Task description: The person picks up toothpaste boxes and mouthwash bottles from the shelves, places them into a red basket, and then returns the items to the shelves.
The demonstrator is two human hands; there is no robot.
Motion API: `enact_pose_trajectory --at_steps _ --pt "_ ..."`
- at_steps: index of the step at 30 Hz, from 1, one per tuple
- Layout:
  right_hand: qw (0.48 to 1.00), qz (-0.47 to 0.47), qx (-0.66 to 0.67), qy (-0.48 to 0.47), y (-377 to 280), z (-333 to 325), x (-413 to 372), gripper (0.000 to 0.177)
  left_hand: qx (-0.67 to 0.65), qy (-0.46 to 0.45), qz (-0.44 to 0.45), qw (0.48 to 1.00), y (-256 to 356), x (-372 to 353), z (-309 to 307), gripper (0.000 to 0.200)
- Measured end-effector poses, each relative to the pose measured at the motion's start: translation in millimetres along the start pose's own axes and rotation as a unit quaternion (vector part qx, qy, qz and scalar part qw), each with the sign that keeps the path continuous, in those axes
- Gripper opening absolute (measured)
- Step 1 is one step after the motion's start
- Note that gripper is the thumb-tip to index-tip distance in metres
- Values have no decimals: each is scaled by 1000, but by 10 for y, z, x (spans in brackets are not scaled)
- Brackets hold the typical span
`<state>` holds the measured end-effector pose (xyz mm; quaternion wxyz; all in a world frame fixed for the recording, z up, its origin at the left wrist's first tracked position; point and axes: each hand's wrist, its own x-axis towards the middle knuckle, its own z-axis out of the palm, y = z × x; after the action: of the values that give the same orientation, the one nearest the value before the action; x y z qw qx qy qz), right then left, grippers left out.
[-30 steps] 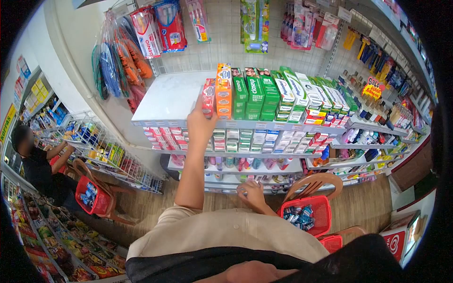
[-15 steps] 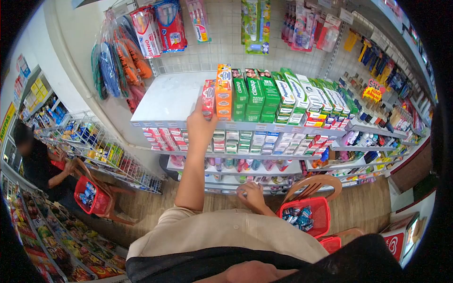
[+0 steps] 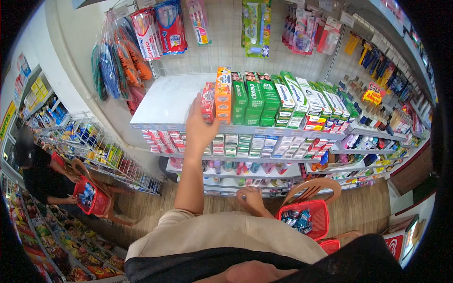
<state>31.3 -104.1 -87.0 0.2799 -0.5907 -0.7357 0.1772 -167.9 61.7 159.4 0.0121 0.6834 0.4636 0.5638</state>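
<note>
My left hand point(image 3: 201, 126) reaches to the top shelf, its fingers stretched along the left side of a red toothpaste box point(image 3: 208, 101) and its thumb apart near the front. Touching that box on the right stands a taller orange toothpaste box point(image 3: 223, 96), followed by green Closeup boxes point(image 3: 239, 99) and white-and-green Pepsodent boxes point(image 3: 284, 99). My right hand point(image 3: 250, 198) is low in front of my body, fingers curled inward; the inside of the hand is hidden. Near it, a red basket point(image 3: 320, 218) with blue bottles or packs rests on a brown chair point(image 3: 325, 187).
A bare white shelf surface point(image 3: 165, 99) lies left of the boxes. Toothbrush packs point(image 3: 171, 28) and bagged sandals point(image 3: 113, 66) hang above. At left, a person in black point(image 3: 40, 174) stands by another red basket point(image 3: 96, 202) on a chair. A wire rack point(image 3: 122, 165) stands nearby.
My left fingers have straightened and slid further along the red box's left side. My right hand has barely moved. The person at left has lowered their hands to the basket.
</note>
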Motion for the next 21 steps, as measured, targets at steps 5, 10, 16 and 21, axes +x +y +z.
enact_pose_trajectory --at_steps 5,10,16,21 --pt "1000 5 -4 -9 20 0 -35 12 -38 16 25 999 201 149 69 76" --pt "1000 13 -1 -23 66 -1 -42 14 -65 37 27 997 327 259 220 74" --pt "999 16 -29 -24 110 -16 -76 18 -80 60 28 995 178 260 420 69" --pt "999 26 -17 -17 71 -71 -123 20 -72 71 9 995 219 240 426 66"
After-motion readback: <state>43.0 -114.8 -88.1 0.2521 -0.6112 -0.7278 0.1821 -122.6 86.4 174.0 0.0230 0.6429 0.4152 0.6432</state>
